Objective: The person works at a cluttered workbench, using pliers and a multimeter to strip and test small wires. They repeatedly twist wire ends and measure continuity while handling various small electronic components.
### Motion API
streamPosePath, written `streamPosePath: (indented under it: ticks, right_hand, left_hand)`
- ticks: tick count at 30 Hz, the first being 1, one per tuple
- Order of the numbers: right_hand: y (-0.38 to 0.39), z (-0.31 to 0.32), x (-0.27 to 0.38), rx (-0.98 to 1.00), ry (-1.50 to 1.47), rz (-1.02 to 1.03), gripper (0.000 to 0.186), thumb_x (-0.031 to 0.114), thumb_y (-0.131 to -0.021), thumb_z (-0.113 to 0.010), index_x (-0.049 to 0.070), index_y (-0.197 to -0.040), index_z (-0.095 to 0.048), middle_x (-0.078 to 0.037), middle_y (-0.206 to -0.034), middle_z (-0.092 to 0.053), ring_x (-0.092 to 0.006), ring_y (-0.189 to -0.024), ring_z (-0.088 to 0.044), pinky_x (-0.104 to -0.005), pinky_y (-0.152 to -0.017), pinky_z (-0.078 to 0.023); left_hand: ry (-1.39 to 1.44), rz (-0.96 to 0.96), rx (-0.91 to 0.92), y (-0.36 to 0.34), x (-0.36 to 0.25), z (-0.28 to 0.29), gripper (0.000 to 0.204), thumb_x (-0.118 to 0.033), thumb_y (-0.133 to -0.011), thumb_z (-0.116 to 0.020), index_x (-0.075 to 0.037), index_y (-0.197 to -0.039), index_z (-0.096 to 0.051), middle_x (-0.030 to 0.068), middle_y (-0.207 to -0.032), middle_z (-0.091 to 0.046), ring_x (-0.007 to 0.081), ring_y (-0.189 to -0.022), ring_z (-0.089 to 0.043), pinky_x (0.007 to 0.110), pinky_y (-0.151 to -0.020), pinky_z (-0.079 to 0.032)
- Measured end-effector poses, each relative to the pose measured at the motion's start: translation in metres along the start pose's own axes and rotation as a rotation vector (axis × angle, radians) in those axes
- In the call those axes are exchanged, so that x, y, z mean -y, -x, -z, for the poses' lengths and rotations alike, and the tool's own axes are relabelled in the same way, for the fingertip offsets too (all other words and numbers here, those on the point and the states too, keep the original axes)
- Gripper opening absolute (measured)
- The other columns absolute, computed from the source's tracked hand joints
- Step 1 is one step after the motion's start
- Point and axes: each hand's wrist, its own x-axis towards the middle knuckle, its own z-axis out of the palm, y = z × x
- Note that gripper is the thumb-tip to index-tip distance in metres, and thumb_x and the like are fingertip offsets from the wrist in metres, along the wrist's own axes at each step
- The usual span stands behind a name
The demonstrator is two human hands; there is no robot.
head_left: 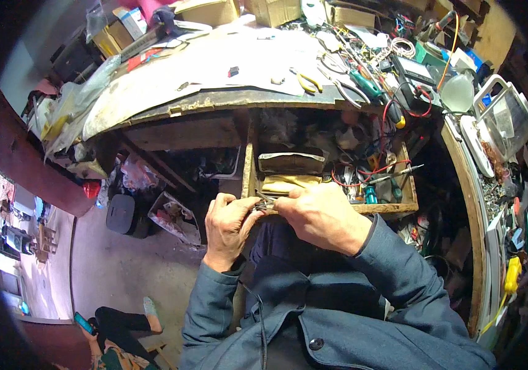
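Observation:
My left hand (230,223) and my right hand (324,214) meet over the front edge of an open wooden drawer (387,208). The left thumb and fingers are pinched at a small, dark metallic piece (262,201), too small and too covered to name. Curled fingers of the right hand close in on the same spot from the other side, and what they grip is hidden. Just beyond the fingertips lie a folded yellow cloth or envelope (291,184) and a worn cardboard box (293,163), both inside the drawer.
Teal-handled screwdrivers (371,195) and a red wire (353,184) lie in the drawer's right part. On the bench stand yellow-handled pliers (306,81), a dark meter (409,77) and cluttered cables. A box of scraps (174,217) sits on the floor; another person (122,333) sits at lower left.

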Motion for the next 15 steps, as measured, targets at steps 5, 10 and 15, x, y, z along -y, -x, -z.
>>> streamPosePath:
  ticks: [5,10,15]
  right_hand:
    - [-0.008,0.003,-0.001,0.083,0.011,0.011,0.008,0.013,-0.084,-0.063,0.008,-0.086,-0.068,-0.014,-0.079,-0.067,-0.0349,-0.073,-0.070,-0.0454,-0.060,-0.055]
    - [-0.012,0.000,-0.005,0.074,0.024,0.089,0.008,0.016,-0.087,-0.063,0.009,-0.084,-0.066,-0.013,-0.078,-0.067,-0.0334,-0.070,-0.070,-0.0444,-0.057,-0.054]
    - [-0.023,0.004,-0.001,0.189,0.112,0.133,0.006,0.014,-0.082,-0.066,0.008,-0.083,-0.066,-0.014,-0.079,-0.068,-0.0332,-0.070,-0.070,-0.0448,-0.058,-0.054]
  left_hand:
    - [0.039,0.006,-0.011,0.001,-0.001,0.000,0.031,-0.012,-0.073,-0.085,-0.009,-0.103,-0.076,0.0057,-0.086,-0.072,0.0266,-0.081,-0.059,0.037,-0.072,-0.050]
    - [0.045,-0.022,-0.012,0.001,0.000,-0.002,0.027,-0.016,-0.077,-0.084,-0.008,-0.101,-0.075,0.0055,-0.090,-0.073,0.0279,-0.083,-0.061,0.038,-0.072,-0.052]
    - [0.053,-0.056,-0.027,-0.002,0.004,0.000,0.028,-0.014,-0.077,-0.082,-0.005,-0.102,-0.074,0.0078,-0.099,-0.071,0.0279,-0.085,-0.062,0.038,-0.073,-0.053]
